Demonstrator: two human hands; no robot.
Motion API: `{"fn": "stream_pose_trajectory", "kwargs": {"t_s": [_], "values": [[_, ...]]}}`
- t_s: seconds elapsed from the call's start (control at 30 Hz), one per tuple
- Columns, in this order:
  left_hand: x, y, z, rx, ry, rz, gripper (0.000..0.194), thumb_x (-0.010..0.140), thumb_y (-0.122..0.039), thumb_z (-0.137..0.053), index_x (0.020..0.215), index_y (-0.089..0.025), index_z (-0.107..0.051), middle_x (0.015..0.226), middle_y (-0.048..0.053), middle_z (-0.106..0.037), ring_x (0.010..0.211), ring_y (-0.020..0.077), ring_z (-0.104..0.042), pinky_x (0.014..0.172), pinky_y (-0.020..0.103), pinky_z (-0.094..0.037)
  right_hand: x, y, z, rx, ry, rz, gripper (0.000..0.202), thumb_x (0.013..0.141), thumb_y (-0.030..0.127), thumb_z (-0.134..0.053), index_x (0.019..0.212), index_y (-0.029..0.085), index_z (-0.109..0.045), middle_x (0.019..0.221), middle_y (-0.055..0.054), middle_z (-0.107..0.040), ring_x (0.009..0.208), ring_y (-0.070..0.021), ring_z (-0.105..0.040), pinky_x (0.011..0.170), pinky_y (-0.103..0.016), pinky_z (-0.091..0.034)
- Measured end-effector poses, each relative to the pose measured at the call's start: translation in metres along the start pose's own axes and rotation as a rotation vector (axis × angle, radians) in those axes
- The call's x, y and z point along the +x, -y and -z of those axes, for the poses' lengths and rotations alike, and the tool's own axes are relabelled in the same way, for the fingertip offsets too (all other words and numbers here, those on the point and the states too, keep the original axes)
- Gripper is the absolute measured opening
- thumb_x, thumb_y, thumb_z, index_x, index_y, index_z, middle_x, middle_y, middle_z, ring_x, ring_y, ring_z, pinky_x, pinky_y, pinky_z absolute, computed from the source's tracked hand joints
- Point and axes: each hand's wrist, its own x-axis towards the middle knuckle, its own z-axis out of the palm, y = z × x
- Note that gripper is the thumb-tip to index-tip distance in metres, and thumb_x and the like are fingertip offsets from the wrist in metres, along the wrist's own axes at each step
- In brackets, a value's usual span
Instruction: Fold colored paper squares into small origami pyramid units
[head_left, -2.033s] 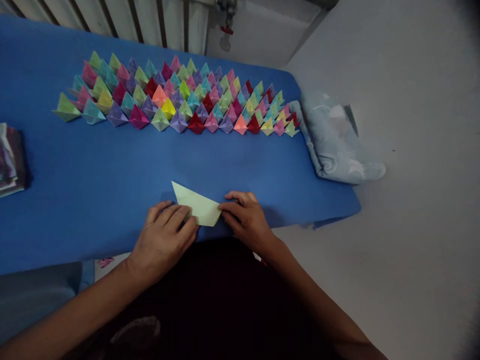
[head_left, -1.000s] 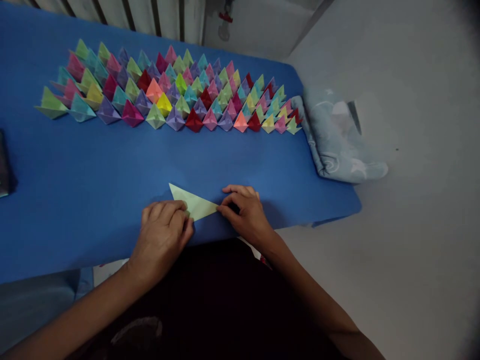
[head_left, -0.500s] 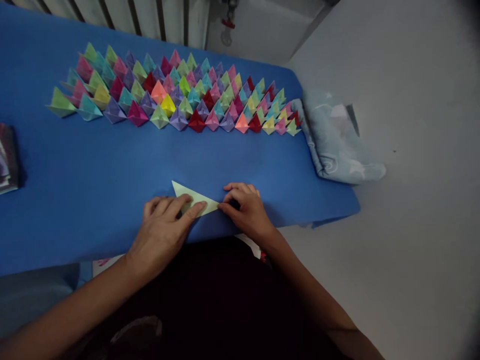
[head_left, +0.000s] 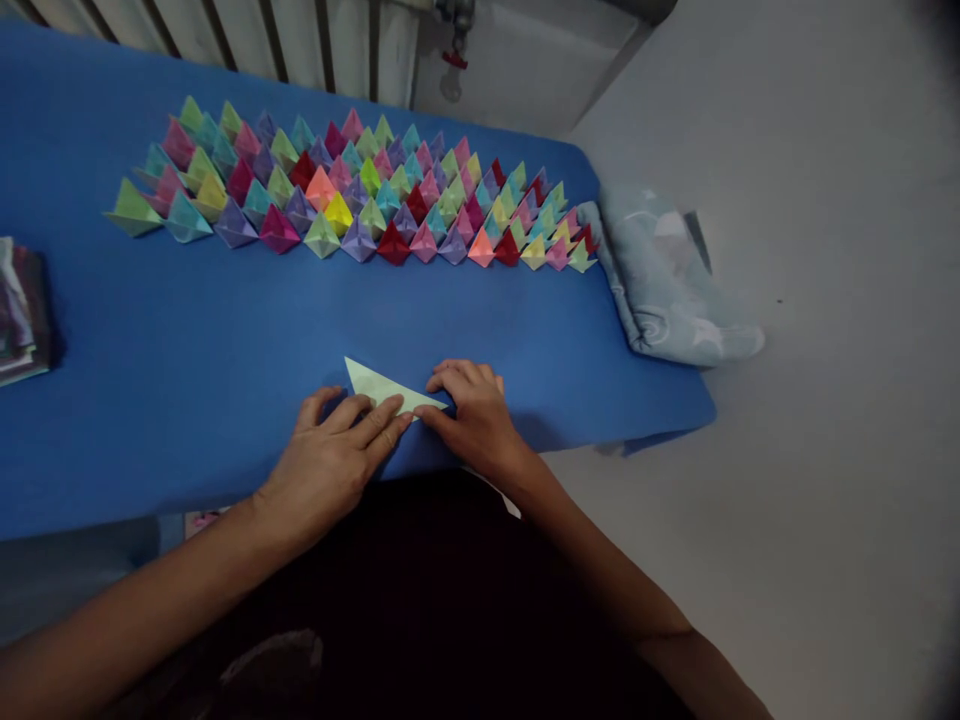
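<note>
A pale green sheet of folded paper point(head_left: 390, 388) lies on the blue-covered table near its front edge, with a long point towards the right. My left hand point(head_left: 337, 450) is closed on the paper's lower left part, its fingers and thumb pressing it against the table. From the right, my right hand point(head_left: 476, 415) has its thumb at the paper's lower edge, beside the left fingertips, with its other fingers curled over the right end. Fingers cover much of the lower edge, so the fold there is partly hidden.
Several rows of colourful folded paper boats point(head_left: 360, 240) stand across the back of the table point(head_left: 225, 350). A folded grey-blue cloth point(head_left: 660, 290) lies at the right end by the wall. A packet point(head_left: 22, 310) sits at the left. A radiator point(head_left: 300, 45) is behind.
My right thumb has moved left along the paper's edge, leaving the right tip. My left fingers have come closer together, and the paper looks narrower. The view has shifted slightly.
</note>
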Motion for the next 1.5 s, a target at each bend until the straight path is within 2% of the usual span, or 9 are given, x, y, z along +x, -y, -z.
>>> {"fn": "stream_pose_trajectory", "kwargs": {"t_s": [0.23, 0.5, 0.77, 0.87, 0.97, 1.1, 1.17, 1.3, 1.5], "values": [[-0.011, 0.009, -0.005, -0.045, -0.107, -0.056, 0.047, 0.093, -0.002, -0.039, 0.134, -0.016, -0.059, 0.137, 0.010, -0.065, 0.112, 0.0293, -0.061, 0.097, 0.048, -0.038, 0.000, -0.008, 0.014, -0.016, 0.088, -0.012, 0.016, 0.088, 0.017, -0.060, 0.102, 0.021, -0.066, 0.112, -0.007, -0.067, 0.105, -0.0254, -0.056, 0.093, -0.040, -0.040], [-0.019, 0.007, -0.010, -0.086, -0.215, -0.022, 0.030, 0.098, -0.005, -0.045, 0.118, -0.014, -0.064, 0.126, 0.011, -0.071, 0.112, 0.0254, -0.067, 0.101, 0.046, -0.041, 0.002, 0.020, 0.020, -0.134, 0.207, -0.048, 0.031, 0.092, 0.020, -0.056, 0.121, 0.011, -0.063, 0.108, -0.014, -0.068, 0.092, -0.0225, -0.062, 0.083, -0.034, -0.045], [-0.023, 0.005, -0.016, -0.151, -0.278, 0.027, 0.023, 0.096, -0.005, -0.050, 0.109, -0.014, -0.067, 0.120, 0.012, -0.073, 0.112, 0.0246, -0.068, 0.105, 0.045, -0.041, 0.011, 0.017, 0.022, 0.108, 0.318, -0.125, 0.001, 0.083, 0.018, -0.066, 0.082, 0.018, -0.066, 0.067, 0.004, -0.059, 0.062, -0.0102, -0.050, 0.061, -0.024, -0.034], [-0.023, 0.005, -0.014, -0.231, -0.289, 0.046, 0.023, 0.096, -0.006, -0.050, 0.108, -0.016, -0.067, 0.120, 0.011, -0.073, 0.110, 0.0233, -0.069, 0.105, 0.045, -0.042, 0.010, 0.018, 0.022, 0.196, 0.352, -0.114, 0.012, 0.081, 0.015, -0.065, 0.070, 0.018, -0.062, 0.063, 0.006, -0.055, 0.060, -0.0088, -0.047, 0.060, -0.024, -0.032], [-0.019, 0.009, -0.006, -0.412, -0.331, 0.259, 0.022, 0.097, -0.015, -0.051, 0.112, -0.019, -0.066, 0.123, 0.010, -0.071, 0.113, 0.0237, -0.066, 0.102, 0.043, -0.046, 0.007, 0.019, 0.022, 0.312, 0.320, -0.115, 0.014, 0.081, 0.014, -0.063, 0.068, 0.019, -0.061, 0.063, 0.006, -0.053, 0.059, -0.0086, -0.045, 0.060, -0.024, -0.032], [0.002, 0.025, 0.008, -0.889, -0.391, 0.804, 0.037, 0.088, -0.042, -0.065, 0.118, -0.020, -0.065, 0.112, 0.009, -0.072, 0.101, 0.0249, -0.068, 0.091, 0.040, -0.053, 0.010, 0.015, 0.022, 0.552, 0.221, -0.202, 0.013, 0.079, 0.022, -0.063, 0.067, 0.021, -0.060, 0.061, 0.007, -0.052, 0.057, -0.0090, -0.042, 0.056, -0.023, -0.032], [0.019, 0.034, 0.013, -1.183, -0.333, 0.927, 0.048, 0.077, -0.049, -0.074, 0.115, -0.020, -0.068, 0.105, 0.008, -0.074, 0.090, 0.0231, -0.069, 0.082, 0.035, -0.055, 0.017, 0.013, 0.024, 0.657, 0.172, -0.237, 0.013, 0.076, 0.028, -0.065, 0.067, 0.021, -0.060, 0.060, 0.007, -0.052, 0.056, -0.0088, -0.042, 0.054, -0.022, -0.032], [0.058, 0.049, 0.022, -1.438, -0.276, 0.906, 0.039, 0.065, -0.048, -0.083, 0.090, -0.019, -0.077, 0.083, 0.006, -0.075, 0.075, 0.0189, -0.066, 0.067, 0.027, -0.051, 0.038, 0.011, 0.030, 0.783, 0.055, -0.241, 0.020, 0.069, 0.036, -0.070, 0.066, 0.020, -0.059, 0.058, 0.007, -0.050, 0.055, -0.0084, -0.040, 0.053, -0.022, -0.031], [0.108, 0.066, 0.033, -1.523, -0.470, 0.879, 0.039, 0.053, -0.048, -0.089, 0.071, -0.018, -0.074, 0.065, 0.001, -0.069, 0.061, 0.0150, -0.062, 0.059, 0.025, -0.049, 0.076, 0.015, 0.043, 0.889, -0.093, -0.225, 0.021, 0.064, 0.038, -0.070, 0.065, 0.020, -0.058, 0.060, 0.006, -0.050, 0.057, -0.0095, -0.042, 0.055, -0.023, -0.032]]}}
